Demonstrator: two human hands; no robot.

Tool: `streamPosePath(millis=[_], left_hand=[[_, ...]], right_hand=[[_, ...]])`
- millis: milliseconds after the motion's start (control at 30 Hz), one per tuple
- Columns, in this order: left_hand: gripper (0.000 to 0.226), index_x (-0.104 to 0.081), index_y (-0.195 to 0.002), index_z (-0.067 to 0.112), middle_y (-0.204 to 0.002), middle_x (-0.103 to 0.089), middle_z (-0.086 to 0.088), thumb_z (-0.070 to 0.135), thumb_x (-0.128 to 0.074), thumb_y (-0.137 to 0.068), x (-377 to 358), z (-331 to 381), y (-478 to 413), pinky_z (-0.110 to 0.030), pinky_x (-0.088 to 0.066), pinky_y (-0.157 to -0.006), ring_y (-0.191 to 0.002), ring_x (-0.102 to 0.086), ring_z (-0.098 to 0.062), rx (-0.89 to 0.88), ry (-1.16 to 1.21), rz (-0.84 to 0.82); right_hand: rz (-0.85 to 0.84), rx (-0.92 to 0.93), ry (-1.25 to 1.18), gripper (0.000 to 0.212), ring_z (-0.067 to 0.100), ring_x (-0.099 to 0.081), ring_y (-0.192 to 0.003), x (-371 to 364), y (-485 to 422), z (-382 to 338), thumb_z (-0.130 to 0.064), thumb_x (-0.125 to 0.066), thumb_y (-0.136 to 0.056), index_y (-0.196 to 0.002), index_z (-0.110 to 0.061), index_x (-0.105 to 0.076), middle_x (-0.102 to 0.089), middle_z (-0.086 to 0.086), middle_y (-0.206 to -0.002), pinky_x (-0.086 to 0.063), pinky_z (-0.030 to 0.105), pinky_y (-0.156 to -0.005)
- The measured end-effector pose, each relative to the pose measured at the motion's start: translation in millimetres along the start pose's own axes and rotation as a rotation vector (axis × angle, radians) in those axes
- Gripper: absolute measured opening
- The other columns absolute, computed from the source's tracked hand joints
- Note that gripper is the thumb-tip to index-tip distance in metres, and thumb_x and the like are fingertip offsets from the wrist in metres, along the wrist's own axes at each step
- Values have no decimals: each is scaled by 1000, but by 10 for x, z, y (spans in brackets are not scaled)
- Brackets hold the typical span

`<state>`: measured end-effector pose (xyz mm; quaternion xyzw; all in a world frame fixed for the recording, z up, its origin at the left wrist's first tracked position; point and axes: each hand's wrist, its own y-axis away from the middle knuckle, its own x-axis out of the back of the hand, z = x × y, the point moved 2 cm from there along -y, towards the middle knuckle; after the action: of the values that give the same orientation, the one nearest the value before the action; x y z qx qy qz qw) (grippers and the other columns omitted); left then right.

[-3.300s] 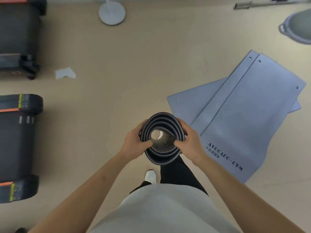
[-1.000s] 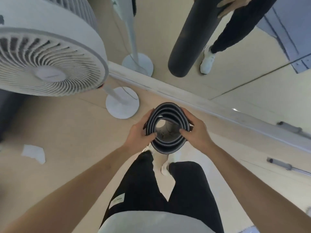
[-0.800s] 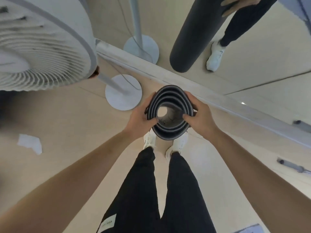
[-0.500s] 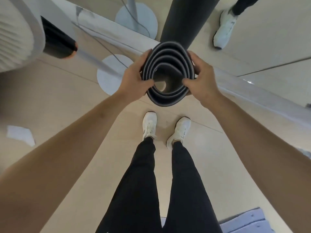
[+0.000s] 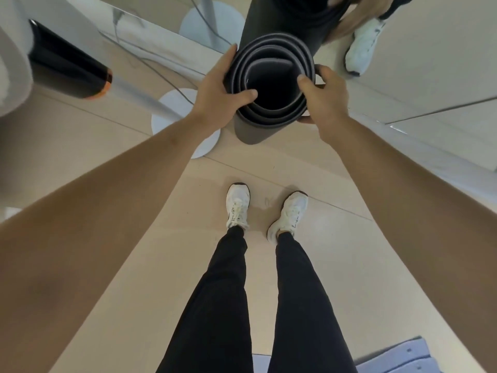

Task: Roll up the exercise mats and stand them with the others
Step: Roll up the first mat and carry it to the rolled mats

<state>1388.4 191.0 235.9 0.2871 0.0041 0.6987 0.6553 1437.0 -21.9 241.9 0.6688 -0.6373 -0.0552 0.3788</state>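
A dark grey rolled exercise mat (image 5: pixel 251 130) stands upright in front of me, close to a mirror wall, its spiral top end facing the camera. My left hand (image 5: pixel 217 91) grips the left side of the roll's top, thumb hooked over the rim into the opening. My right hand (image 5: pixel 324 96) grips the right side the same way, thumb inside. The roll's lower end seems to be at the floor, but contact is hidden. A corner of a flat blue-grey mat (image 5: pixel 398 358) lies on the floor behind my feet at the bottom right.
A white standing fan with a round base (image 5: pixel 172 122) is just left of the roll, its pole and dark motor housing (image 5: pixel 67 74) slanting across the upper left. The mirror wall (image 5: pixel 430 57) reflects the roll, fan base and a shoe. My feet (image 5: pixel 266 211) stand on beige floor.
I have walked from the flat mats to the mirror wall beside the fan. Over the last second the roll has moved forward and down toward the floor by the mirror.
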Motion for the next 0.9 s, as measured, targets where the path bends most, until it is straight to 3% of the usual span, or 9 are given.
streamPosePath(millis=[133, 233, 367, 467, 600, 700, 800, 900], left_hand=[[93, -27, -162, 17, -158, -43, -1, 35, -78, -86, -21, -2, 131, -45, -42, -116, -143, -43, -21, -17, -145, 88], [90, -26, -163, 19, -164, -35, -4, 36, -76, -90, -28, 37, 205, -46, -36, -121, -150, -34, -23, 36, -187, 140], [84, -32, -160, 26, -154, -44, 1, 34, -76, -89, -10, 167, 376, -50, -47, -111, -140, -46, -23, 110, -161, 113], [67, -46, -151, 26, -140, -51, 9, 27, -73, -89, 35, 345, 667, -49, -51, -106, -129, -54, -20, 143, -116, 63], [56, -53, -148, 24, -144, -56, 6, 25, -70, -94, 58, 620, 1214, -44, -53, -102, -121, -58, -14, 258, -121, -25], [37, -67, -131, 20, -123, -69, 7, 17, -70, -94, 34, 904, 1581, -38, -54, -101, -107, -65, -10, 312, -75, -110], [23, -73, -116, 18, -107, -73, 5, 9, -70, -94, -10, 1269, 1899, -16, -54, -85, -98, -67, -11, 341, 33, -140], [20, -74, -109, 19, -103, -75, 3, 6, -70, -94, -65, 1648, 2119, -22, -51, -92, -100, -70, -13, 309, 97, -149]], right_hand=[[-22, 66, 31, 53, 16, -71, -99, 120, -22, 40, -36, -70, -93, -143, -28, -55, -72, 1, -111, -66, 36, -72], [-47, 105, 35, 58, 17, -70, -106, 210, 26, 39, -34, -73, -92, -146, -29, -53, -68, 3, -121, -65, 36, -76], [-28, 108, 18, 60, 18, -70, -105, 424, 207, 13, -32, -76, -91, -146, -28, -54, -68, 3, -122, -65, 35, -77], [-23, 124, 29, 54, 19, -72, -97, 625, 464, -72, -28, -75, -92, -144, -24, -57, -74, 0, -110, -64, 34, -74], [-61, 111, 82, 44, 15, -74, -90, 875, 906, -167, -26, -74, -89, -132, -27, -66, -77, -9, -97, -62, 45, -86], [-103, 93, 87, 38, 14, -73, -89, 1059, 1272, -209, -24, -75, -88, -126, -28, -70, -76, -11, -92, -60, 49, -90], [-123, 107, 77, 34, 13, -73, -88, 1268, 1650, -299, -21, -75, -89, -123, -26, -71, -76, -10, -91, -60, 43, -92], [-156, 137, 73, 34, 5, -71, -82, 1473, 2014, -410, -18, -76, -90, -124, -23, -71, -74, -7, -94, -57, 25, -83]])
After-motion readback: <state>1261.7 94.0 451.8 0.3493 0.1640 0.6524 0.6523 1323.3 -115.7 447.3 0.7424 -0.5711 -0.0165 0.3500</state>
